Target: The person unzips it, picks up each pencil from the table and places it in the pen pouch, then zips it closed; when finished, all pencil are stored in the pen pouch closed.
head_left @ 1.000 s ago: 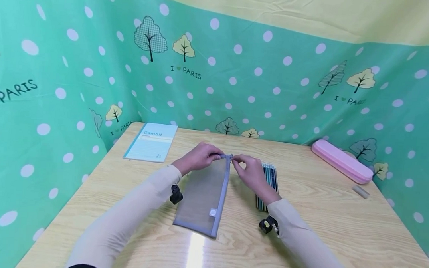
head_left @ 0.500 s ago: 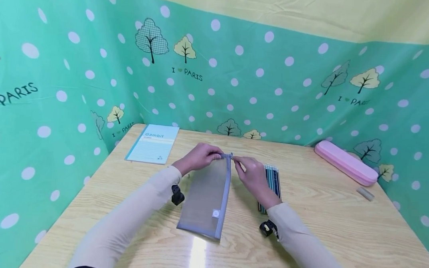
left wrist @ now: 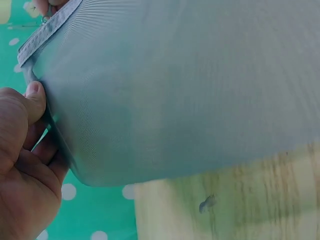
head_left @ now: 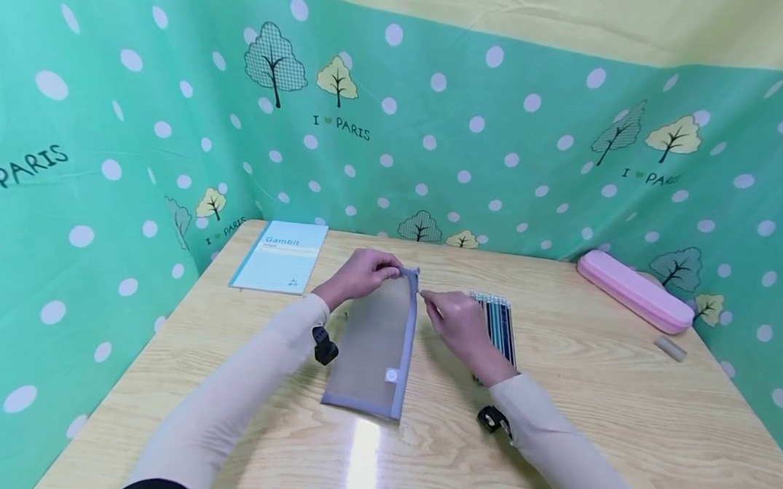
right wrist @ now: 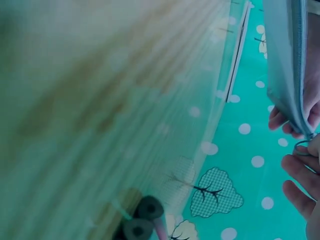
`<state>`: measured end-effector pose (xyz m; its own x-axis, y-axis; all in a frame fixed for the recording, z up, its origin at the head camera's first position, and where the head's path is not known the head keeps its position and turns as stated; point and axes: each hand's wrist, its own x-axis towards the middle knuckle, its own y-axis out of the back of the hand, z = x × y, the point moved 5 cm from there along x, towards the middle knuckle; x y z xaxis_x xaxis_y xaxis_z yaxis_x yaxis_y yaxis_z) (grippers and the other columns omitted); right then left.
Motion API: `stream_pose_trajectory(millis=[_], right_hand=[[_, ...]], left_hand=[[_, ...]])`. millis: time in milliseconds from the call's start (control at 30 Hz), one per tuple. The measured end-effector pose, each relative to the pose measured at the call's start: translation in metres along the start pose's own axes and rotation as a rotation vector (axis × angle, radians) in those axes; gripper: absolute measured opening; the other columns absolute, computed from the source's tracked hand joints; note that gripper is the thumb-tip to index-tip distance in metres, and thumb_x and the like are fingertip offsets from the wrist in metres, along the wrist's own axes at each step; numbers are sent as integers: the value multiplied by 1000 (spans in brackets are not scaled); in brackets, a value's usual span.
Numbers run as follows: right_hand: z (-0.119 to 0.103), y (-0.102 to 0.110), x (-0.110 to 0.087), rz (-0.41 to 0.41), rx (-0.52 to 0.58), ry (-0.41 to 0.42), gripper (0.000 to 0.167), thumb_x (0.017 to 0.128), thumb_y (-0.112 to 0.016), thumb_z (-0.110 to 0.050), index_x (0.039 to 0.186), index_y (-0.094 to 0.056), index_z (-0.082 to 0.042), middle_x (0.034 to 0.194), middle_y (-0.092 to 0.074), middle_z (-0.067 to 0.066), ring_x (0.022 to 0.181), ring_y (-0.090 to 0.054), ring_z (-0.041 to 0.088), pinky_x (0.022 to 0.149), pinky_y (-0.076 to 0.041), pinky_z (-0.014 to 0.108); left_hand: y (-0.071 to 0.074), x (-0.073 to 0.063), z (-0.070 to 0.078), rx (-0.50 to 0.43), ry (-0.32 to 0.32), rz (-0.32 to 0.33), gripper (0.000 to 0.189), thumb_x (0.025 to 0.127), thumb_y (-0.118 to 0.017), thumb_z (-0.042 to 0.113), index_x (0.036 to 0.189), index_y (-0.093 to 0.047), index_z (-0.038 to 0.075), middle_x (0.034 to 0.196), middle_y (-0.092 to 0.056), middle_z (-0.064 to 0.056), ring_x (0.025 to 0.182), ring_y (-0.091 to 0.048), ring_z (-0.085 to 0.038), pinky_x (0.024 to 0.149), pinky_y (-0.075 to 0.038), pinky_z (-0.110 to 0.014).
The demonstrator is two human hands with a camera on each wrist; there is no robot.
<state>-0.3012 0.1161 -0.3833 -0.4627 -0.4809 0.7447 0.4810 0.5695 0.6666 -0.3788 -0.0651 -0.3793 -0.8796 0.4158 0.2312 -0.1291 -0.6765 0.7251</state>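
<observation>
One grey mesh pouch (head_left: 372, 346), mid-counter (head_left: 587, 428)! Left hand (head_left: 362, 274) at its twelve o'clock, grip pinching far edge; right hand (head_left: 460, 324) at two, grip pinching zipper ring (right wrist: 297, 145). Pencils (head_left: 504, 326) at three, notebook (head_left: 279, 258) at ten.

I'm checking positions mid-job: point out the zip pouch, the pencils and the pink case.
Zip pouch (head_left: 373, 342), head view: middle of its grey panel.
Pencils (head_left: 501, 326), head view: their visible shafts.
Pink case (head_left: 635, 290), head view: middle of its top.

Gry pouch (head_left: 375, 346), pink case (head_left: 634, 290), wht-dotted grn cloth (head_left: 448, 156)
</observation>
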Motion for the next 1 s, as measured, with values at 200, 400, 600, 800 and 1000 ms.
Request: stream_pose_trajectory(millis=[200,400,600,800,1000], right_hand=[[-6,0,-2,-27,-5,-5,16,83,-79,5,98,-78,1,84,-78,15,68,-76,28,59,-64,35],[-8,2,-3,-51,-7,-15,14,82,-79,5,96,-78,1,84,-78,14,68,-76,26,58,-63,32],[-12,4,-7,-107,15,-13,15,82,-80,3,97,-77,-1,87,-79,13,72,-77,25,60,-64,32],[-21,10,-14,-122,47,27,16,80,-81,4,95,-77,-2,84,-79,11,68,-76,22,57,-62,29],[-29,20,-22,-120,97,39,16,77,-79,7,92,-78,-1,85,-79,10,69,-77,21,56,-62,29]], left_hand=[[-1,0,-2,-20,12,7,18,102,-64,10,110,-78,3,109,-77,-11,92,-68,-21,84,-58,-36],[4,1,-7,-55,21,56,18,102,-64,10,112,-77,1,109,-77,-13,94,-70,-24,85,-59,-38],[11,1,-21,-112,59,107,18,102,-63,8,112,-76,-1,106,-77,-14,94,-71,-25,85,-60,-39],[15,-1,-34,-138,94,132,21,103,-62,10,117,-74,0,111,-76,-15,96,-69,-26,85,-58,-39],[24,-3,-49,-147,115,195,21,103,-62,8,116,-74,-1,110,-76,-17,95,-69,-29,84,-58,-40]])
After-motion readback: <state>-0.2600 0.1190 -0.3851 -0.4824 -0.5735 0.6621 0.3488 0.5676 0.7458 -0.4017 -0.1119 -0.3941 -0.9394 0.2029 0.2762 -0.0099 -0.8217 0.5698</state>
